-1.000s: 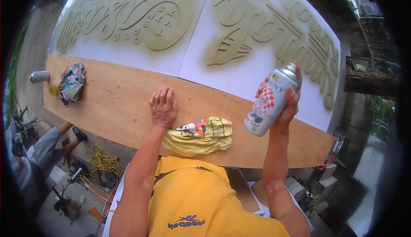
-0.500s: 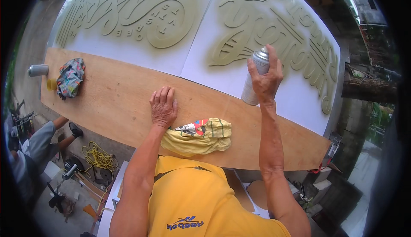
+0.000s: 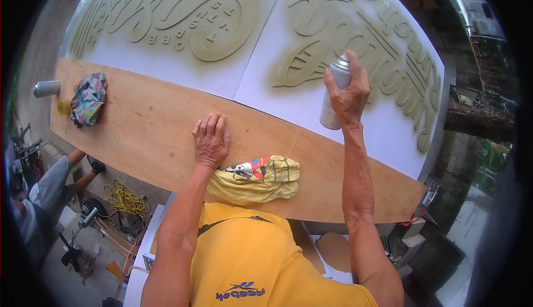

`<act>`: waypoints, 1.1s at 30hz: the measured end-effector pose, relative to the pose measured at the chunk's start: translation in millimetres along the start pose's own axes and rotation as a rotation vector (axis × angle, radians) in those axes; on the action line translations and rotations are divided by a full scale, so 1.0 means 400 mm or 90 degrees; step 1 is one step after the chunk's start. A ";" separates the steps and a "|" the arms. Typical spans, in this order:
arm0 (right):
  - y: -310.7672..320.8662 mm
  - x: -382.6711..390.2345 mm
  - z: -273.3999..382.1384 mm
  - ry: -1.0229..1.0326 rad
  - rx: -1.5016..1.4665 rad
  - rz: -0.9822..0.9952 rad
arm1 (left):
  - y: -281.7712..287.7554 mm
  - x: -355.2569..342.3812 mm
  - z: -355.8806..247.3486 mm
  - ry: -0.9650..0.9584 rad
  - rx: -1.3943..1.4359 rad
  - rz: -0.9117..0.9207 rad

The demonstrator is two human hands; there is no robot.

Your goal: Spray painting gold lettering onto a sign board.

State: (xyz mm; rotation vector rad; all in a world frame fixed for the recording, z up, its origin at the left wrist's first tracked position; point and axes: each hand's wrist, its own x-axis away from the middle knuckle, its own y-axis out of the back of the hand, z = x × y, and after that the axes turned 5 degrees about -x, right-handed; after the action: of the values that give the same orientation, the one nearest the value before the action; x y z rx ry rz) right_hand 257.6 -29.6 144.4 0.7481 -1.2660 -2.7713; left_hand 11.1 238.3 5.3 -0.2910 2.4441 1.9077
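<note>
A silver spray can [image 3: 331, 110] stands nearly upright in the grip of my right hand [image 3: 351, 93], its index finger on the nozzle at the top. The can is held over the white panel with raised lettering [image 3: 266, 99], whose cut-out letters and shapes are coated olive-gold, with a hazy overspray around them. My left hand [image 3: 210, 140] lies flat on the bare plywood board [image 3: 150, 124], fingers stretched toward the panels. Just beside its wrist is a crumpled yellow cloth [image 3: 255, 182] with a printed picture.
At the board's left end are a patterned cloth [image 3: 89, 100], a small yellow cap [image 3: 64, 107] and a second can [image 3: 46, 89] lying on its side. Below left, a coiled yellow rope [image 3: 125, 199] lies on the ground near another person's legs [image 3: 61, 168].
My right hand has shifted slightly right and up with the spray can. My left hand still rests in the same place on the board.
</note>
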 end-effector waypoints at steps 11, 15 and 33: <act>-0.077 -0.207 -0.125 0.053 0.097 -0.034 | 0.003 0.000 0.000 0.007 -0.007 0.014; -0.101 -0.243 -0.116 0.088 0.089 -0.017 | 0.001 -0.002 -0.003 0.003 -0.004 0.019; 0.065 0.110 0.010 0.001 -0.113 0.071 | 0.002 -0.005 -0.005 -0.003 -0.001 0.000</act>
State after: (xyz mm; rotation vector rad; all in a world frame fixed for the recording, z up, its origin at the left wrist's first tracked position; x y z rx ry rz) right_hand 212.1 -53.1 146.8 0.6472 -1.0098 -2.7456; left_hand 13.1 236.8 7.0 -0.2874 2.4395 1.9088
